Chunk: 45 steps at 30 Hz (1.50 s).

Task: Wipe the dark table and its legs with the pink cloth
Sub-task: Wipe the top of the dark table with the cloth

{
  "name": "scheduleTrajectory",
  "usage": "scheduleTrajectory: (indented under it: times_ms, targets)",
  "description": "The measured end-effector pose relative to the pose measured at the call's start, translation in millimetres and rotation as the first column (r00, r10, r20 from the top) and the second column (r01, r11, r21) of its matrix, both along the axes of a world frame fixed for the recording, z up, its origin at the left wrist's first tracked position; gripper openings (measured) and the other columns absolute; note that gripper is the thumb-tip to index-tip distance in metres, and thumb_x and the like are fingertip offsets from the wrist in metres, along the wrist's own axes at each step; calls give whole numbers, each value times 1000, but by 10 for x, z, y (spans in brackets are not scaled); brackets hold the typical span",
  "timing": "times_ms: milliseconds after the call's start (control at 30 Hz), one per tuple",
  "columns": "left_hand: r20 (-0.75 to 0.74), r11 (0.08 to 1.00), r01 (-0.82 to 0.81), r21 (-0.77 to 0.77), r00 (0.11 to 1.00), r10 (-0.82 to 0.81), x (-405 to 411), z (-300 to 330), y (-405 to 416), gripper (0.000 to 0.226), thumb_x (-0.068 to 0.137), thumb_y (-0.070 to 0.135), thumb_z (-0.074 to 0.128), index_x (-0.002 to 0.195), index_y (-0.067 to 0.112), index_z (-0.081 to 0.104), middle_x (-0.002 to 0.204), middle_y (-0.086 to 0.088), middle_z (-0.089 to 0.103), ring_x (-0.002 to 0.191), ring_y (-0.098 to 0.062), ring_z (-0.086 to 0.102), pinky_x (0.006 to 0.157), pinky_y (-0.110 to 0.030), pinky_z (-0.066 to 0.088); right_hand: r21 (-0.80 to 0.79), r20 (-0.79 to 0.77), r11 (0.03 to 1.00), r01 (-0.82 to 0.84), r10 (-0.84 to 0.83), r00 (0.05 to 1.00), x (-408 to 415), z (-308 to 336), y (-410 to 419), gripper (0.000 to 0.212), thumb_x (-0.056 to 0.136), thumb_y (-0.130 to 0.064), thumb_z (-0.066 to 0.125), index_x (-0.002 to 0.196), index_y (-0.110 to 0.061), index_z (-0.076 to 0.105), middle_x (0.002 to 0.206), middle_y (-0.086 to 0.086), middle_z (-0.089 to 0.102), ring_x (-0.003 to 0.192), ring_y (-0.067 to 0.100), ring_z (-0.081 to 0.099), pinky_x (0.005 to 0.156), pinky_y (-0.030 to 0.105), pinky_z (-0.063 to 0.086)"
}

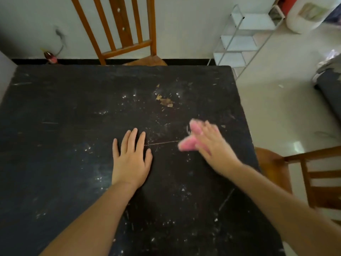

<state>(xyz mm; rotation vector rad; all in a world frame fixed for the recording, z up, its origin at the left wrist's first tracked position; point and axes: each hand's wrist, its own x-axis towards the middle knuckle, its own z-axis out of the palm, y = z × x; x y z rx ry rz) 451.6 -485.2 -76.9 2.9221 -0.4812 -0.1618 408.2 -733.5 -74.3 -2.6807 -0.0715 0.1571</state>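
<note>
Single head view, facing forward and steeply down, close over dark table (73, 126)

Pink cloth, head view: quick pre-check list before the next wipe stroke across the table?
1. Pink cloth under the right hand: ok, though blurred, so the grip itself cannot be told.
2. Left hand flat on the dark table, fingers straight, bracing: ok.
3. Left hand apart from the cloth: ok.
4. Brown debris patch beyond the cloth, not yet wiped: not ok.
5. White specks across the top: not ok.
6. Table legs: out of view, cannot tell.
</note>
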Motion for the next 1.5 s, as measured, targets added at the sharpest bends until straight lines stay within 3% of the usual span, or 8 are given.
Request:
scheduleTrajectory:
  times_ms: [233, 467, 633, 767, 900, 1067, 1267, 1500]
  targets:
    - [-12, 1000, -1, 25, 1000, 1, -8, 1, 1, 55, 94, 41, 18, 143, 18, 23, 153, -6, 18, 142, -21, 8, 114, -48, 0, 421, 87, 897, -134, 107, 990, -240, 470, 104, 28, 96, -10, 46, 116, -24, 60, 117, -28, 56, 121, -6, 46, 113, 28, 29]
    - [11, 1000, -16, 16, 1000, 15, -9, -19, -13, 51, 95, 37, 26, 143, 17, 24, 153, -5, 20, 142, -21, 10, 115, -47, 1, -16, 60, 964, 265, -263, 963, 1469, 48, -1133, 45, 92, 0, 37, 134, -11, 48, 144, 15, 41, 136, 24, 32, 117, 38, 15]
    - [13, 999, -16, -28, 1000, 16, 6, 1, -22, 51, 95, 36, 26, 141, 15, 29, 151, -8, 23, 140, -23, 14, 115, -50, 4, 151, 86, 988, -11, -2, 996, -275, 189, -429, 30, 92, -26, 43, 113, -21, 64, 140, -5, 43, 134, 6, 32, 113, 46, 24]
    - [19, 1000, -16, 1, 1000, 16, 8, 15, -12, 60, 89, 43, 13, 140, 15, 30, 150, -9, 25, 140, -23, 15, 114, -50, 6, 174, 1, 951, -256, 260, 966, -1271, 252, -191, 67, 92, -11, 51, 133, -59, 28, 146, -38, 15, 142, 9, 20, 113, 41, 28]
    - [21, 999, -22, 28, 1000, 21, -8, 18, -2, 61, 89, 44, 12, 141, 15, 30, 151, -8, 25, 141, -22, 15, 115, -49, 6, 337, 162, 941, 36, -95, 982, 241, 384, -586, 36, 92, 1, 49, 114, -27, 58, 143, -13, 42, 133, 3, 36, 110, 39, 35]
    - [39, 999, -33, 39, 999, 31, 8, -27, -2, 58, 91, 43, 16, 141, 17, 29, 150, -6, 26, 140, -20, 15, 114, -45, 4, 76, 113, 953, 292, -299, 947, 1971, 110, -900, 52, 93, -13, 44, 143, -18, 34, 145, 12, 40, 134, 31, 33, 115, 43, 19]
    - [25, 1000, -29, 9, 999, 28, 7, -23, 7, 60, 90, 43, 11, 142, 17, 27, 152, -4, 23, 141, -18, 12, 115, -45, 2, -108, 198, 947, -301, 317, 928, 1170, -5, -39, 36, 93, -17, 44, 129, -22, 50, 147, 9, 35, 139, 26, 27, 117, 46, 12]
    - [15, 999, -37, -20, 999, 37, 3, -27, 12, 60, 90, 40, 9, 141, 15, 29, 151, -5, 26, 141, -19, 15, 114, -44, 0, 280, -20, 778, -562, 590, 807, -114, 261, 66, 39, 95, -2, 45, 129, -19, 53, 144, -4, 44, 136, -2, 27, 117, 27, 13]
